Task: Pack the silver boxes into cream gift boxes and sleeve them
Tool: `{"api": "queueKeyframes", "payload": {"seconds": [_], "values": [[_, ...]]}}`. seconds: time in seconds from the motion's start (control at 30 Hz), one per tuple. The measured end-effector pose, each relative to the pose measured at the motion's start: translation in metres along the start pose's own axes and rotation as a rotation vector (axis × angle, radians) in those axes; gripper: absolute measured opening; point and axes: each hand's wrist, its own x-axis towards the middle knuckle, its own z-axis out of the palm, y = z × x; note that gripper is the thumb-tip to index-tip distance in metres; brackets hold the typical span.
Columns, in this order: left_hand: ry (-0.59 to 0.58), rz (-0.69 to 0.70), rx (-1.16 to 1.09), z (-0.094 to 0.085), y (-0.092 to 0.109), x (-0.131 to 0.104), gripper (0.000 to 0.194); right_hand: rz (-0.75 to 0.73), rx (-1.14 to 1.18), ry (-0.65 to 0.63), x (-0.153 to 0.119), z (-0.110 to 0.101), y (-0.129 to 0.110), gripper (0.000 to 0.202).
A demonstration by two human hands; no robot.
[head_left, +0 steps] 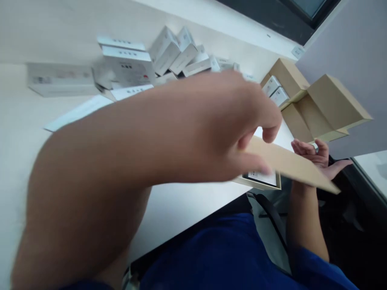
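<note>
My left hand (223,125) reaches across from the left, thumb and fingers closed on the near end of a flat piece of brown cardboard (293,163). The sheet slants down to the right, and whether it is loose or a box flap I cannot tell. Beneath it sits an open cardboard box (261,185), where something with a white printed face (263,177) shows; my hand and the sheet hide most of it. My right hand (314,155) is beyond the sheet, palm up, fingers apart and thumb stretched out, with nothing in it.
Several white printed boxes (127,64) stand and lean along the back of the white table (187,205). At the far right are open brown cartons (335,102), one with two small white boxes (275,90) inside. A dark chair (269,209) is by the table's near edge.
</note>
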Motion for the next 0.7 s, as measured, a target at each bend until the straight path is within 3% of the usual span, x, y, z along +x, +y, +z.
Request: {"api": "queueKeyframes", "payload": {"seconds": [0.1,0.17,0.23,0.3,0.4,0.53,0.7], "values": [[-0.29,-0.13,-0.047,-0.01,-0.01,-0.004,0.07,0.179,0.035,0.042,-0.009,-0.016,0.021,0.089],[-0.412,-0.213,-0.014,-0.004,-0.021,0.002,0.082,0.283,0.037,-0.003,-0.014,-0.022,0.032,0.087],[-0.471,-0.27,0.067,0.016,-0.031,0.011,0.096,0.363,0.007,-0.075,-0.017,-0.025,0.041,0.09],[-0.517,-0.299,0.153,0.047,-0.038,0.022,0.123,0.416,-0.024,-0.144,-0.021,-0.028,0.05,0.094],[-0.568,-0.214,0.165,0.093,-0.039,0.035,0.151,0.448,-0.053,-0.265,-0.031,-0.028,0.057,0.099],[-0.586,-0.132,0.233,0.124,-0.029,0.044,0.144,0.452,-0.146,-0.352,-0.046,-0.021,0.054,0.102],[-0.511,-0.149,0.337,0.13,-0.018,0.043,0.125,0.483,-0.198,-0.389,-0.049,-0.017,0.053,0.099]]}}
